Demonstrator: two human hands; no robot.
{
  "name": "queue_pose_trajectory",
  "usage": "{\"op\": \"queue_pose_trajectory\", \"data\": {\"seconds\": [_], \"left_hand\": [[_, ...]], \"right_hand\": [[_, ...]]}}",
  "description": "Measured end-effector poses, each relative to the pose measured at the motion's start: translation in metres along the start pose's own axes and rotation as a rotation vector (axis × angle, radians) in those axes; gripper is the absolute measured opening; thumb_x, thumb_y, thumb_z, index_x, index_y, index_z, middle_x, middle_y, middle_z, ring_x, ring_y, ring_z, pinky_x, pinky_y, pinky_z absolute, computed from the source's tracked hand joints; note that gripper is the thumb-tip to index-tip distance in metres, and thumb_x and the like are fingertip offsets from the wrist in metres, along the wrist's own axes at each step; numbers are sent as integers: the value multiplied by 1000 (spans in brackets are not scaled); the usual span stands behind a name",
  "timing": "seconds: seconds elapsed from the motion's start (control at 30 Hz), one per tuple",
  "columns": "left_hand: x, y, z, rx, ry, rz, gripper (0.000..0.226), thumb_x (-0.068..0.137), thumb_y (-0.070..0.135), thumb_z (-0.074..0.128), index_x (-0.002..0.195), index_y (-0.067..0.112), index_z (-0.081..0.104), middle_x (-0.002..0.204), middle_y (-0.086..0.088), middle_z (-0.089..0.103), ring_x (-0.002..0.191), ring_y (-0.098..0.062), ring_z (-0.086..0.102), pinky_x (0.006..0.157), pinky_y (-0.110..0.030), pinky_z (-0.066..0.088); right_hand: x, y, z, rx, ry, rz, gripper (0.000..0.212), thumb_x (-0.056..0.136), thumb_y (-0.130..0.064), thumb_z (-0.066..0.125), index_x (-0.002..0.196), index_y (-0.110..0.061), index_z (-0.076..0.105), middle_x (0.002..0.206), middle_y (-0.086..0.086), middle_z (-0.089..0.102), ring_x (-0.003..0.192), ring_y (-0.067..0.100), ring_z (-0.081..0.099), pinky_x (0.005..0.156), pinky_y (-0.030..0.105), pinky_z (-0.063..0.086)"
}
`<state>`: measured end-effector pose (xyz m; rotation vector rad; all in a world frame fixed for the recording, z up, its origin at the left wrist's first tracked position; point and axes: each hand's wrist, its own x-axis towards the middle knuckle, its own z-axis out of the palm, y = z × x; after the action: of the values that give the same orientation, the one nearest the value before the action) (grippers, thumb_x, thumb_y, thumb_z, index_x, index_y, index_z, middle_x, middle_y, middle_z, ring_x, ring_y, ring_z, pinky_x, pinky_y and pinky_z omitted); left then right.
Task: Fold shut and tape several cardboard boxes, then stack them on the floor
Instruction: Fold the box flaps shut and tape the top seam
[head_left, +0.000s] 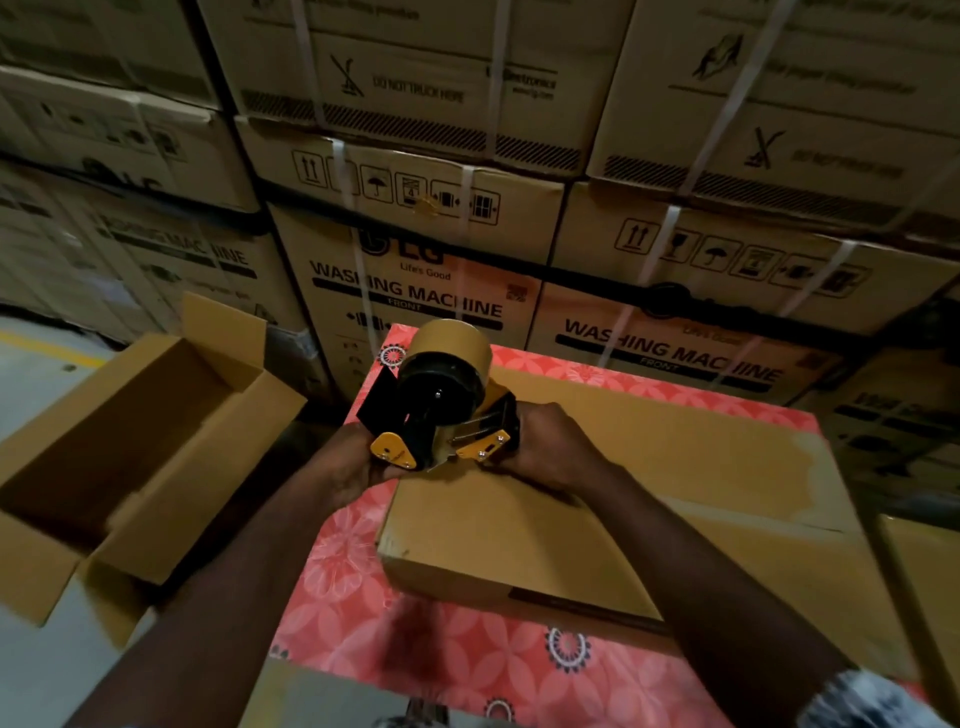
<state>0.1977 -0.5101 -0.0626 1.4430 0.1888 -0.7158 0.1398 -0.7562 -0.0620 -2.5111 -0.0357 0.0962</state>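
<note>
Two hands, our left hand (353, 467) and right hand (550, 447), clasp the yellow-and-black tape dispenser (441, 395) over the shut brown cardboard box (519, 525).
That box lies mid-frame on the red flower-patterned tablecloth (415, 649). We judge taping is about to begin: next, free the tape end and press it onto the box's top. At left an open brown cardboard box (130, 441) waits; printed washing-machine cartons (415, 280) stand behind.

Matt brown cardboard box (587, 499) on patterned red cloth (363, 597); glossy tape roll (457, 343) on yellow-and-black dispenser (441, 415).
</note>
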Motion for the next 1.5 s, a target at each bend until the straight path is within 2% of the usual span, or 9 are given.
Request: {"op": "queue_pose_trajectory", "data": {"seconds": [0.27, 0.47, 0.63, 0.73, 0.87, 0.97, 1.13, 1.33, 1.5], "left_hand": [[26, -14, -44, 119, 114, -48, 19, 103, 1, 45, 97, 2, 63, 57, -2, 65, 53, -10, 68, 56, -22, 59], [36, -50, -28, 188, 161, -36, 20, 95, -9, 50, 89, -2, 68, 83, -21, 66, 77, -28, 63, 65, -30, 52], [34, -74, -1, 150, 222, 24, 16, 92, -8, 55, 100, -5, 69, 76, -14, 70, 62, -21, 68, 54, -28, 52], [38, -82, -5, 148, 209, 4, 18, 94, -5, 54, 108, -14, 61, 83, -20, 65, 69, -28, 64, 60, -31, 53], [49, -91, -19, 307, 283, 52, 14, 87, 11, 64, 100, 12, 70, 91, -12, 73, 91, -40, 69, 81, -56, 57], [23, -70, -13, 240, 303, 229, 23, 96, 8, 61, 116, 18, 67, 106, -3, 73, 100, -24, 70, 84, -44, 57], [-22, -72, -8, 274, 0, 272, 37, 101, 10, 57, 134, 27, 62, 127, 9, 69, 119, -12, 63, 101, -39, 48], [-28, -87, -1, 357, 38, 344, 38, 102, 30, 54, 138, 42, 56, 136, 14, 63, 131, -10, 54, 113, -43, 41], [-29, -87, 2, 415, 82, 356, 48, 105, 25, 51, 139, 56, 40, 154, 14, 40, 143, -8, 36, 118, -32, 31]], "right_hand": [[0, 16, -5, -98, 18, 19, 31, 77, -53, 75, 96, -32, 64, 88, -12, 70, 79, 7, 65, 66, 34, 54], [-1, 19, 1, -144, 35, 8, 29, 80, -50, 75, 98, -30, 62, 90, -8, 71, 81, 14, 66, 64, 32, 51], [-4, 20, 6, -164, 45, -13, 28, 82, -42, 77, 101, -27, 63, 93, -4, 72, 84, 19, 67, 58, 26, 38], [-3, 20, 6, -162, 45, -4, 28, 82, -43, 77, 101, -28, 63, 93, -4, 72, 85, 19, 67, 61, 28, 40], [-2, 20, 5, -138, 18, 26, 28, 78, -48, 77, 89, -41, 52, 88, -8, 70, 79, 16, 66, 63, 30, 48], [1, 23, 5, -144, 23, 49, 29, 75, -54, 74, 92, -38, 56, 87, -10, 70, 77, 13, 66, 64, 32, 53], [3, 24, 4, -135, 13, 20, 33, 76, -54, 72, 98, -33, 61, 83, -13, 68, 73, 6, 65, 63, 35, 57], [-2, 26, -8, -199, -2, -34, 23, 83, -46, 70, 95, -30, 59, 84, -7, 68, 72, 16, 65, 61, 36, 54], [-34, 62, -35, -339, -12, 10, 23, 86, -40, 70, 103, -30, 60, 91, -6, 69, 80, 19, 67, 66, 36, 56]]}}
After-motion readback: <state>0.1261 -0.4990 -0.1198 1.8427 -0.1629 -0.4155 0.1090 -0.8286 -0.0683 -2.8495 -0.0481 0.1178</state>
